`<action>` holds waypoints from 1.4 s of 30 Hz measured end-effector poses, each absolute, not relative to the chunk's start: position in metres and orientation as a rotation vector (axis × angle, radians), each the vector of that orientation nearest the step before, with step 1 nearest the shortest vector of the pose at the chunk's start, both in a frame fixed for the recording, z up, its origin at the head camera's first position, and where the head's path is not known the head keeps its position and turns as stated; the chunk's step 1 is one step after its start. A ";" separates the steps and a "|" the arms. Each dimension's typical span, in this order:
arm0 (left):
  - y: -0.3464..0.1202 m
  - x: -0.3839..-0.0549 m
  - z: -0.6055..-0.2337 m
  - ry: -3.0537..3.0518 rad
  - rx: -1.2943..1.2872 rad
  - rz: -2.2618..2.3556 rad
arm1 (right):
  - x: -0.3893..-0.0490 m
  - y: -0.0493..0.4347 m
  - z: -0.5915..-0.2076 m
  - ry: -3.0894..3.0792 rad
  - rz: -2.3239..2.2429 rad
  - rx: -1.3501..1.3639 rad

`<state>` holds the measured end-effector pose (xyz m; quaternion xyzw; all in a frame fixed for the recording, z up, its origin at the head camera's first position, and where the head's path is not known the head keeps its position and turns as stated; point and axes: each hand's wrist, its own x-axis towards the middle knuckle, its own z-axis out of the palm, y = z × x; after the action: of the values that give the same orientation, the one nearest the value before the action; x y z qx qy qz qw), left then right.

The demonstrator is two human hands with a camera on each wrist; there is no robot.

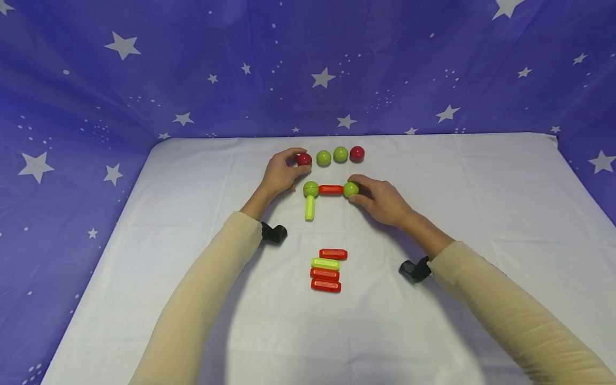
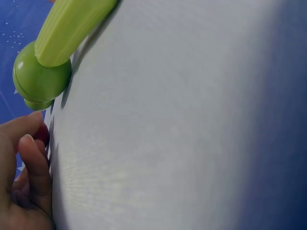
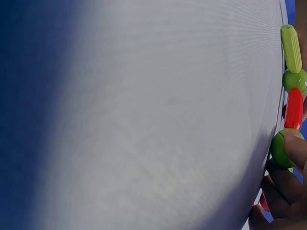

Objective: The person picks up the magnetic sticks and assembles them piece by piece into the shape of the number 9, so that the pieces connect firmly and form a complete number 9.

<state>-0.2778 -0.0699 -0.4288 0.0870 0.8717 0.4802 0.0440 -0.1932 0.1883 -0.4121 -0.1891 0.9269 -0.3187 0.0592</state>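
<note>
Left hand (image 1: pixel 280 174): we see thumb and fingers bent close round the left-end red ball (image 1: pixel 304 159), with only a ball's width between them.
Right hand (image 1: pixel 383 201): we make out thumb and forefinger pinching the right-hand green ball (image 1: pixel 351 189) of the joined piece.
Joined piece: we find it lying mid-table between the hands; a red rod (image 1: pixel 331 190) links that ball to the left-hand green ball (image 1: pixel 310 189), from which a lime rod (image 1: pixel 310 208) points toward us.
Ball row: behind the piece, right of the held red ball, we count two loose green balls (image 1: pixel 340 154) and another red ball (image 1: pixel 357 154).
Rod group: nearer us lie three loose red rods (image 1: pixel 325 285) and a loose lime rod (image 1: pixel 325 263), roughly parallel and close together.
Table: we see a white cloth (image 1: pixel 144 278) beneath everything.
Backdrop: we face a blue star-patterned sheet (image 1: pixel 284 48).
Cuffs: black devices (image 1: pixel 274 234) jut from both beige sleeves (image 1: pixel 207 291).
</note>
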 end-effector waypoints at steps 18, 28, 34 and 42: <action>-0.072 -0.276 -0.427 2.584 0.213 1.587 | -0.193 0.187 -0.411 2.809 -0.953 -0.565; -0.072 -0.268 -0.425 2.539 0.234 1.619 | -0.193 0.188 -0.412 2.809 -0.951 -0.552; -0.071 -0.263 -0.422 2.524 0.239 1.628 | -0.193 0.190 -0.412 2.807 -0.966 -0.550; -0.084 -0.246 -0.416 2.515 0.243 1.631 | -0.194 0.189 -0.412 2.790 -0.959 -0.547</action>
<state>-0.2458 -0.0843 -0.4158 0.0808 0.8343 0.5412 0.0670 -0.1943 0.1889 -0.4122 -0.1819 0.9275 -0.3189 0.0707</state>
